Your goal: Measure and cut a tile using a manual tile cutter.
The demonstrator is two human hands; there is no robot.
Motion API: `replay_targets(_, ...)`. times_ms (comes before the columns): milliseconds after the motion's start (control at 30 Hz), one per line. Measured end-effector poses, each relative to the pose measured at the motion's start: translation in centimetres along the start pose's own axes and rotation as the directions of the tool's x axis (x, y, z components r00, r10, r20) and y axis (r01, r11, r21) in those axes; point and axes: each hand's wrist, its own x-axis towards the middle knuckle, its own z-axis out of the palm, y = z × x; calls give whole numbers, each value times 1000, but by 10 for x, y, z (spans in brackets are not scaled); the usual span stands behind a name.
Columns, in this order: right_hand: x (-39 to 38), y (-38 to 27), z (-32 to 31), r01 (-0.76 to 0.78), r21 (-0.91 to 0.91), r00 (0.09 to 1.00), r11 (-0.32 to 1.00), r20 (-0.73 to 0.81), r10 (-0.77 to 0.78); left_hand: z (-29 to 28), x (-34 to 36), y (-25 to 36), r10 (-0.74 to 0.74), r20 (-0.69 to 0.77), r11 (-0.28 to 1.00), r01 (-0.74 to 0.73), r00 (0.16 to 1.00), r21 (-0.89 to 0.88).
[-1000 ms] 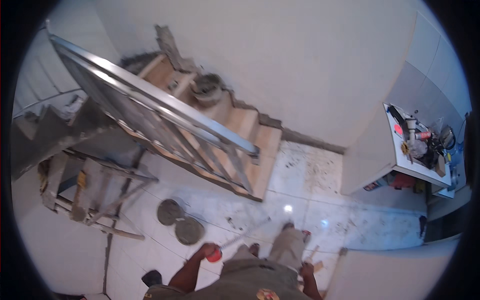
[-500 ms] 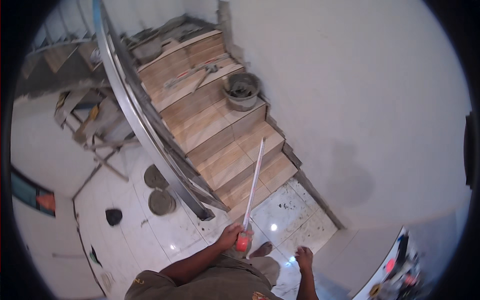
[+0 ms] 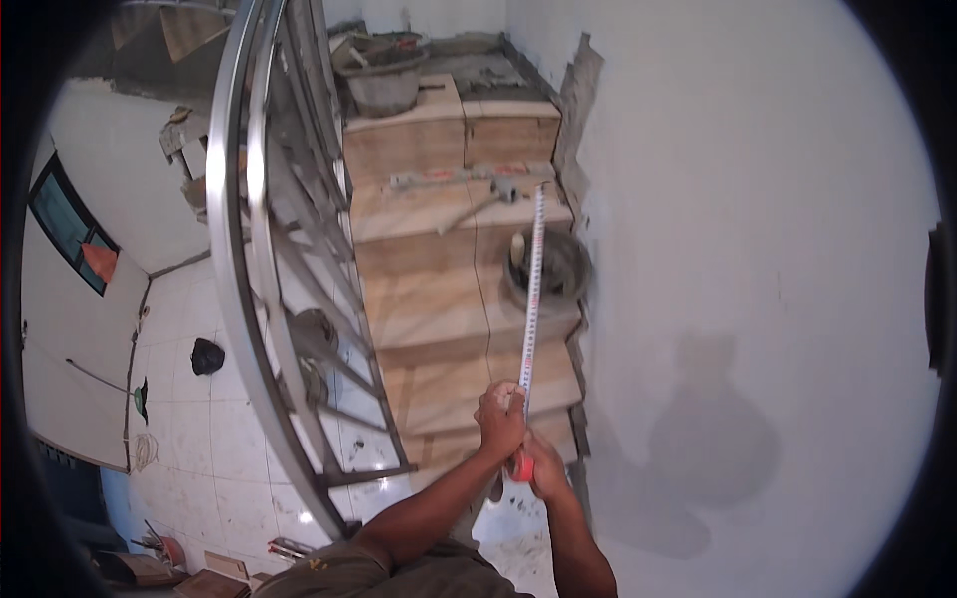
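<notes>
My left hand (image 3: 501,419) is closed on the white blade (image 3: 532,329) of a tape measure, just above my right hand (image 3: 541,463), which grips the red case (image 3: 522,468). The blade stretches up over the tiled wood-look steps (image 3: 419,299). Its far end is beside a mallet-like tool (image 3: 503,190) lying on a step with a long, thin level-like bar (image 3: 449,176). A grey bucket (image 3: 558,274) with dark contents and a pale handle in it stands on a step, partly behind the blade.
A curved steel railing (image 3: 219,169) lines the stairs' left side, a white wall (image 3: 748,219) the right. Another bucket (image 3: 384,90) stands higher up. A black bag (image 3: 207,357) and green dustpan-like object (image 3: 141,399) lie on the lower tiled floor (image 3: 199,448), by a door (image 3: 75,369).
I now face up the stairs, closer to them. My right hand has come onto the red case, my left hand has moved onto the blade, and the blade points further up the steps.
</notes>
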Motion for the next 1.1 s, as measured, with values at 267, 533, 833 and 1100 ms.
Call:
replay_targets(267, 32, -24, -56, -351, -89, 935, 932, 29, 355, 8, 244, 145, 55, -77, 998, -57, 995, -18)
replay_targets(533, 113, -155, 3, -319, -202, 936, 926, 86, 341, -55, 383, 258, 291, -20, 917, -273, 957, 293)
replay_targets(833, 277, -222, -18, -159, -368, 986, 916, -3, 169, -337, 535, 607, 876, -425, 468, -183, 229, 865)
replay_targets(1100, 393, -326, 44, -429, -225, 895, 875, 22, 445, -479, 626, 620, 201, -618, 753, 284, 760, 594)
